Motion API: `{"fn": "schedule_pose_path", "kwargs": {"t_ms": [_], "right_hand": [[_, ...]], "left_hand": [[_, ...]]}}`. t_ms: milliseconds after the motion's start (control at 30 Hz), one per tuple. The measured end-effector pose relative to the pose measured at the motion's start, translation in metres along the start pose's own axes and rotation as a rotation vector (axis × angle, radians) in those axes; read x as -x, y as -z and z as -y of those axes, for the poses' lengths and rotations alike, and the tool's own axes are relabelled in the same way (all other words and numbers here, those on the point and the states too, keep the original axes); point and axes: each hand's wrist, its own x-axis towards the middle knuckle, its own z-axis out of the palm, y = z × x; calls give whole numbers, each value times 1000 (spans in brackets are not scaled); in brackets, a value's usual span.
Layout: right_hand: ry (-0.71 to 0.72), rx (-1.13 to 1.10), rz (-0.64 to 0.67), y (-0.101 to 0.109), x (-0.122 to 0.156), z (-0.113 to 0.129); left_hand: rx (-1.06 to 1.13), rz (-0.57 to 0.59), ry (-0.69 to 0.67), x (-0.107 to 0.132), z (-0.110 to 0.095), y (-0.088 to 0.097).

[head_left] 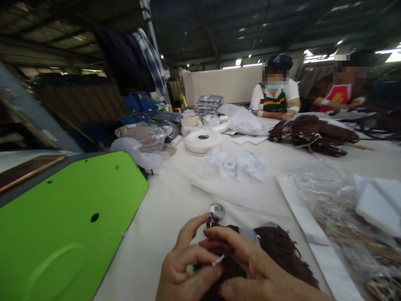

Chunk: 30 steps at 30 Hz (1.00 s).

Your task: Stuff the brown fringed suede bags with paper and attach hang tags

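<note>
My left hand (184,263) and my right hand (247,267) meet at the bottom centre over a bundle of dark brown hair (282,251) lying on the white table (166,209). Both hands have their fingers curled round the bundle's near end. A thin white strip (218,261) shows between the thumbs. A small shiny metal piece (216,211) sticks up just beyond my left fingers. What holds it is hidden.
A bright green machine panel (69,225) fills the left. Clear plastic bags (332,196), white foam sheets (379,205), a white tape roll (203,140) and another pile of dark hair (313,133) lie on the table. Two other people (275,98) sit at the far side.
</note>
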Motion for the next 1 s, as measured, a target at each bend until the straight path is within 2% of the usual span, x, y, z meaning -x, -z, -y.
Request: {"fn": "schedule_pose_path", "kwargs": {"t_ms": [67, 133, 200, 333, 400, 467, 500, 567, 633, 733, 800, 867, 1000], "right_hand": [[-13, -169, 15, -23, 4, -7], [-10, -154, -46, -35, 6, -7], [53, 38, -171, -41, 8, 0], [278, 449, -403, -49, 12, 20], [336, 527, -487, -53, 15, 28], [329, 579, -568, -53, 18, 33], [313, 611, -601, -50, 19, 36], [269, 690, -655, -39, 21, 37], [220, 772, -683, -21, 21, 35], [116, 870, -658, 11, 13, 21], [60, 904, -615, 30, 3, 8], [21, 940, -567, 44, -10, -6], [-78, 970, -394, 62, -40, -29]], "left_hand": [[116, 23, -7, 2, -6, 2], [230, 20, 8, 6, -15, 3], [365, 12, 22, 10, -24, 4], [667, 24, 45, 12, -38, 3], [718, 54, 38, 11, -44, 4], [672, 108, 29, 8, -43, 7], [609, 115, 30, 4, -39, 9], [444, 51, 57, -8, -20, 11], [284, -89, 121, -24, 11, 11], [181, -165, 247, -49, 61, 2], [129, -151, 325, -62, 87, -8], [93, -102, 377, -71, 102, -19], [84, 14, 422, -84, 113, -34]]}}
